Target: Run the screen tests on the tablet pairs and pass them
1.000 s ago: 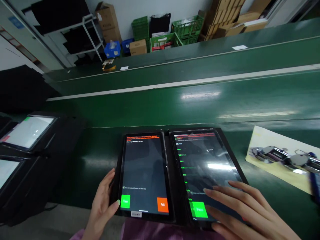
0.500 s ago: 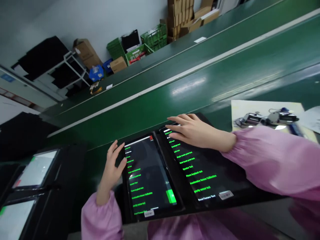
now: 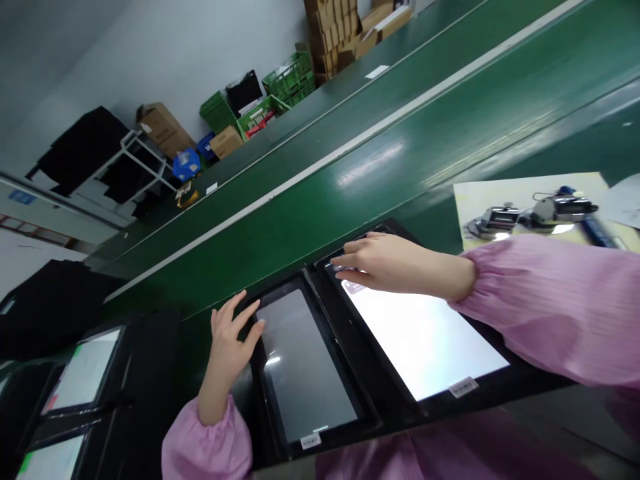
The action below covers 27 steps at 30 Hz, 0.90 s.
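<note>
Here the right hand (image 3: 373, 261), fingers loosely parted, covers the far end of the bright right tablet (image 3: 425, 340), running near to far, while the left hand (image 3: 233, 340) splays beside the left tablet (image 3: 305, 360).

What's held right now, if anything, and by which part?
Nothing looks gripped: left hand, fingers spread, at the upper left edge of the gray-screened tablet; right hand over the top end of the white-screened tablet. Contact is unclear.

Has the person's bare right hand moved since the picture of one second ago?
Yes. The bare right hand has moved forward, toward the long white strip on the green table, now over the far end of the right black-framed rectangular tablet.
</note>
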Each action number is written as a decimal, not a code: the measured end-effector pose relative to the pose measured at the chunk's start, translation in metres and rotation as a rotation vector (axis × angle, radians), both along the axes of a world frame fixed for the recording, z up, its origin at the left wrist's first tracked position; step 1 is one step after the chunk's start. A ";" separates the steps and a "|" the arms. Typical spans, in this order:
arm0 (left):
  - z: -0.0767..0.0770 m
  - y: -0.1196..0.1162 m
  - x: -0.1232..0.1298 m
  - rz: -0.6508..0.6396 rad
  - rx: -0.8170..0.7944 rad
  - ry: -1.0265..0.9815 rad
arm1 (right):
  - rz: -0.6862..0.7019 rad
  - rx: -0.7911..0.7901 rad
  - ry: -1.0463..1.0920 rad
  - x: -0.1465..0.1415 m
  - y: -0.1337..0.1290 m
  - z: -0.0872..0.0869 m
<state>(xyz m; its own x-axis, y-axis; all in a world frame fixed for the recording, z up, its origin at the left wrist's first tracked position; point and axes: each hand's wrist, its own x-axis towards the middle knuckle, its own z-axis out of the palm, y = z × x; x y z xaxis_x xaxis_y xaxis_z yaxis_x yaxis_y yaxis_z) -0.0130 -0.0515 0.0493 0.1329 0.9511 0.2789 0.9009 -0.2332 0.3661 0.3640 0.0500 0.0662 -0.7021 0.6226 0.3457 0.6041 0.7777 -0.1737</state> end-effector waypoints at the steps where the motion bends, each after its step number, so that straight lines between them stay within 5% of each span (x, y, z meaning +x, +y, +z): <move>1: -0.004 0.004 0.001 0.003 0.002 0.027 | -0.003 -0.041 -0.034 -0.003 0.003 -0.001; 6: -0.016 0.007 0.000 0.001 0.009 0.075 | -0.039 -0.167 -0.125 -0.006 0.006 -0.001; 21: -0.012 -0.001 0.006 0.027 -0.020 0.225 | -0.048 -0.183 -0.062 0.000 0.015 0.002; 27: -0.018 -0.025 0.017 0.007 0.074 0.163 | -0.274 -0.289 0.106 0.035 0.048 -0.012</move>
